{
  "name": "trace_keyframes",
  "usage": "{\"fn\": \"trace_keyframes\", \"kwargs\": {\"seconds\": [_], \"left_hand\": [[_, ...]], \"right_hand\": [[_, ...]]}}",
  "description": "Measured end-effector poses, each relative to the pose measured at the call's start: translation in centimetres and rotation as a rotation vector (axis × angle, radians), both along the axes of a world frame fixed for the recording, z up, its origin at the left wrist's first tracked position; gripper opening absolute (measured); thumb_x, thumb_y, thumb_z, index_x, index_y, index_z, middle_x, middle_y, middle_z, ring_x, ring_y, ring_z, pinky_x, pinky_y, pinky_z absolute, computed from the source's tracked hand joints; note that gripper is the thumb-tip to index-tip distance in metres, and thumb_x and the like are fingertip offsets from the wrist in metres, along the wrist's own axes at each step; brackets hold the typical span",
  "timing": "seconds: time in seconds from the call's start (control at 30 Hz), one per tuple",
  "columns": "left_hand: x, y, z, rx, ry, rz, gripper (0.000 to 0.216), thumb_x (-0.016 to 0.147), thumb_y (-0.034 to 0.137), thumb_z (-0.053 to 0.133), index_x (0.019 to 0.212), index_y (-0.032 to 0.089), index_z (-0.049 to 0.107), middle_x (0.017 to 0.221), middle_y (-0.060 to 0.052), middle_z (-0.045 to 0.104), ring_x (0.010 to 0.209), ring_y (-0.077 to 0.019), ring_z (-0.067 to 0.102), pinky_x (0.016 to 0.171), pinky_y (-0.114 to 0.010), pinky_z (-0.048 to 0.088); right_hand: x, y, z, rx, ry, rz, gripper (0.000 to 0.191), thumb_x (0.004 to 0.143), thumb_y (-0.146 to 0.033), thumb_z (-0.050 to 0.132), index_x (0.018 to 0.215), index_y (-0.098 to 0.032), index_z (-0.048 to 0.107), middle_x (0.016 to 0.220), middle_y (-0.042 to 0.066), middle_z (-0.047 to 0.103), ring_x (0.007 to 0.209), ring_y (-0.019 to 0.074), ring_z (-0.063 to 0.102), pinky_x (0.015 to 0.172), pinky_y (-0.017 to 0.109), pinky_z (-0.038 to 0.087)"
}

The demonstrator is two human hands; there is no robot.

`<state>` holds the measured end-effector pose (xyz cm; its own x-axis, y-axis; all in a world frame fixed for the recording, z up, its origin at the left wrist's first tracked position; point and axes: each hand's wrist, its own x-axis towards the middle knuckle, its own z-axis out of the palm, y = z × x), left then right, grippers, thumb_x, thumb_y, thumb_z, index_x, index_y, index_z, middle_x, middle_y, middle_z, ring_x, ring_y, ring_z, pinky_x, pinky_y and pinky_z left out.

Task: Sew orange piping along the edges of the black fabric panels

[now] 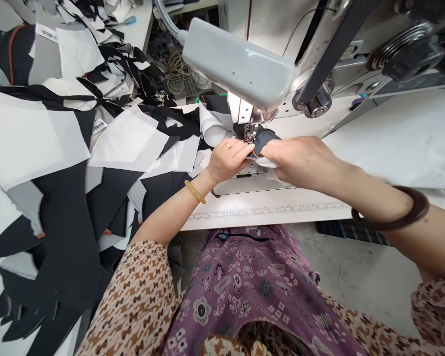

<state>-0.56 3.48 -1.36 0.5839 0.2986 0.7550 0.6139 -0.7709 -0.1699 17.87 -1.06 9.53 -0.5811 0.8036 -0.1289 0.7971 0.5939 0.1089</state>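
A dark fabric piece [266,140] with an orange strip [254,154] along it lies beneath the presser foot [250,132] of a sewing machine. My left hand [228,157], wearing a ring, presses its closed fingers on the fabric just left of the foot. On the right side, my right hand [296,158] is curled around the same piece and grips its edge. Part of the fabric is hidden under my fingers. A white and dark curled piece [212,126] stands behind my left hand.
Heaps of black and white cut fabric [70,198] cover the left side. A grey lamp housing [239,64] hangs low over the needle. A printed ruler [267,209] runs along the table's front edge. White material [400,143] lies at the right.
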Motion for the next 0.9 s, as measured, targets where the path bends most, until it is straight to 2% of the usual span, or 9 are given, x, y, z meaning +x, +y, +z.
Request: {"fn": "trace_keyframes", "kwargs": {"seconds": [0.1, 0.2, 0.37, 0.5, 0.6, 0.73, 0.8, 0.9], "left_hand": [[0.2, 0.2, 0.7, -0.077, 0.045, 0.046, 0.035, 0.095, 0.038, 0.033, 0.084, 0.016, 0.059, 0.066, -0.004, 0.059, 0.064, -0.0155, 0.056, 0.059, -0.031, 0.041], [0.1, 0.5, 1.5, -0.095, 0.135, 0.063, 0.035, 0.096, 0.035, 0.031, 0.077, 0.018, 0.055, 0.065, -0.004, 0.056, 0.062, -0.015, 0.053, 0.056, -0.031, 0.039], [-0.5, 1.2, 2.5, -0.179, 0.22, -0.025, 0.034, 0.096, 0.036, 0.028, 0.073, 0.02, 0.045, 0.065, -0.002, 0.05, 0.065, -0.0156, 0.052, 0.057, -0.031, 0.042], [-0.8, 2.0, 2.9, -0.254, 0.225, -0.086, 0.031, 0.095, 0.037, 0.031, 0.073, 0.02, 0.045, 0.069, -0.002, 0.051, 0.069, -0.0162, 0.053, 0.061, -0.032, 0.045], [-0.6, 2.5, 2.7, -0.257, 0.241, -0.078, 0.026, 0.093, 0.032, 0.036, 0.075, 0.019, 0.05, 0.072, -0.004, 0.055, 0.07, -0.0167, 0.055, 0.06, -0.032, 0.045], [-0.2, 2.5, 1.4, -0.179, 0.194, -0.007, 0.028, 0.091, 0.029, 0.036, 0.073, 0.018, 0.055, 0.072, -0.007, 0.057, 0.07, -0.0186, 0.056, 0.057, -0.032, 0.044], [-0.2, 2.2, 0.6, -0.127, 0.143, -0.019, 0.029, 0.091, 0.033, 0.037, 0.076, 0.017, 0.057, 0.07, -0.007, 0.058, 0.067, -0.0184, 0.056, 0.055, -0.032, 0.043], [-0.6, 1.7, 0.0, -0.109, 0.099, -0.135, 0.022, 0.092, 0.032, 0.042, 0.088, 0.018, 0.059, 0.072, -0.005, 0.06, 0.07, -0.0165, 0.058, 0.06, -0.032, 0.046]], "right_hand": [[0.3, 0.6, 0.4, 0.015, 0.107, -0.048, 0.008, 0.069, -0.011, 0.046, 0.072, -0.017, 0.051, 0.069, 0.001, 0.053, 0.053, 0.0088, 0.029, 0.054, 0.025, 0.016], [0.7, 1.2, 0.9, -0.002, 0.181, -0.086, 0.005, 0.069, -0.013, 0.047, 0.066, -0.016, 0.046, 0.065, 0.0, 0.05, 0.053, 0.0084, 0.025, 0.054, 0.025, 0.019], [0.6, 1.8, 1.5, -0.043, 0.236, -0.077, 0.011, 0.075, -0.017, 0.047, 0.065, -0.014, 0.045, 0.066, 0.003, 0.051, 0.057, 0.0074, 0.029, 0.057, 0.026, 0.023], [0.2, 2.0, 1.8, -0.045, 0.223, -0.114, 0.012, 0.077, -0.02, 0.048, 0.067, -0.013, 0.047, 0.067, 0.004, 0.051, 0.056, 0.0066, 0.03, 0.056, 0.025, 0.024], [-0.1, 1.9, 2.2, -0.033, 0.211, -0.108, 0.01, 0.078, -0.021, 0.047, 0.07, -0.014, 0.047, 0.069, 0.003, 0.051, 0.056, 0.0068, 0.032, 0.055, 0.024, 0.024], [-0.7, 1.1, 2.5, -0.008, 0.174, -0.046, 0.006, 0.075, -0.014, 0.045, 0.069, -0.015, 0.046, 0.07, 0.003, 0.054, 0.06, 0.0085, 0.034, 0.056, 0.024, 0.024], [-1.2, 0.2, 1.9, 0.035, 0.121, -0.007, 0.008, 0.072, -0.01, 0.044, 0.072, -0.016, 0.049, 0.075, 0.004, 0.056, 0.063, 0.0107, 0.037, 0.056, 0.026, 0.023], [-1.9, -1.5, -0.4, 0.094, 0.001, 0.107, 0.019, 0.076, -0.005, 0.037, 0.079, -0.014, 0.054, 0.078, 0.008, 0.058, 0.067, 0.015, 0.043, 0.056, 0.029, 0.021]]}}
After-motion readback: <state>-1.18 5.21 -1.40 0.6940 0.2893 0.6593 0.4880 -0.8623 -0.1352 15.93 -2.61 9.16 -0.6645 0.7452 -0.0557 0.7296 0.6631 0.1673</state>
